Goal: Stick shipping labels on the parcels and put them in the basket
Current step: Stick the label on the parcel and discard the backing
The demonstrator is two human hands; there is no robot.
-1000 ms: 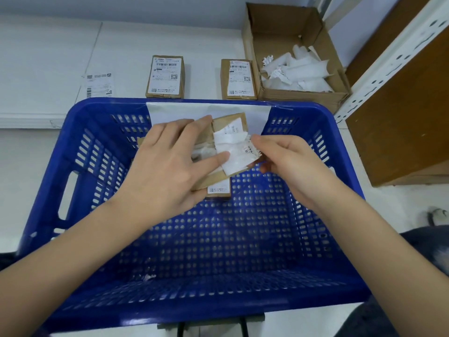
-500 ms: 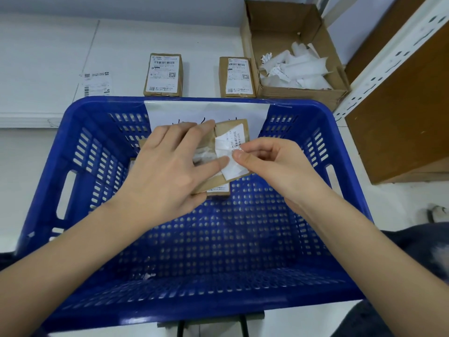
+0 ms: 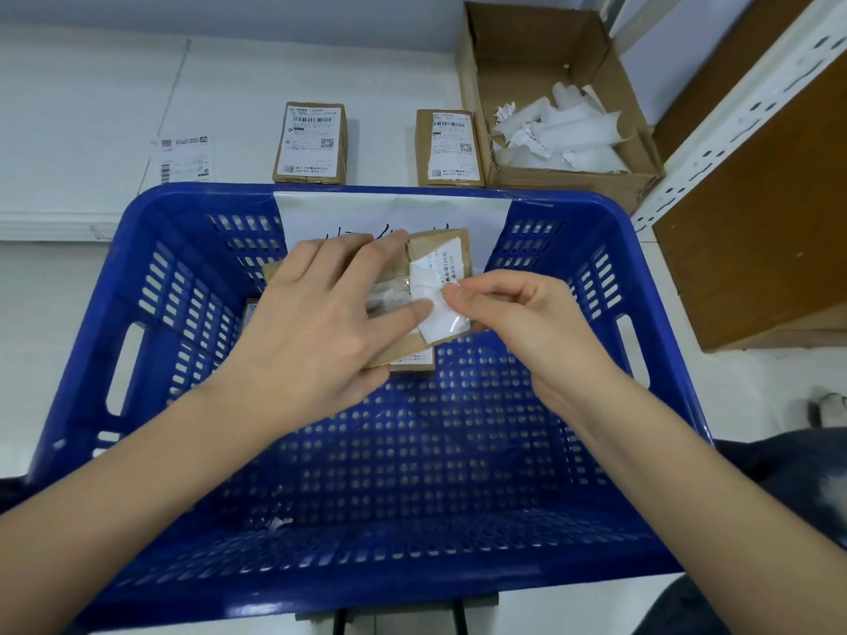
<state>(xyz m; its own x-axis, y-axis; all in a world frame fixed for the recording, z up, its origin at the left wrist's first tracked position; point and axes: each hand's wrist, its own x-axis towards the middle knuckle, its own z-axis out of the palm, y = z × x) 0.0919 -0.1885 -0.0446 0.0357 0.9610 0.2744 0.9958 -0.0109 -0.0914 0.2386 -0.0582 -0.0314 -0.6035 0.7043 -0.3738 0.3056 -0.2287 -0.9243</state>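
I hold a brown parcel above the blue basket. My left hand grips it from above, fingers across its top and thumb pressing on the white shipping label. The label lies wrinkled on the parcel's right half. My right hand pinches the label's near edge between thumb and forefinger, right beside my left thumb. Under the held parcel, another labelled parcel lies on the basket floor, mostly hidden.
Two labelled parcels and a loose label sheet lie on the white table behind the basket. An open cardboard box of peeled backing paper stands back right. A shelf upright and a wooden panel close the right side.
My right hand has slid left from the label's right edge to its middle, meeting my left thumb. The label lies flatter on the parcel. My left hand has kept its grip.
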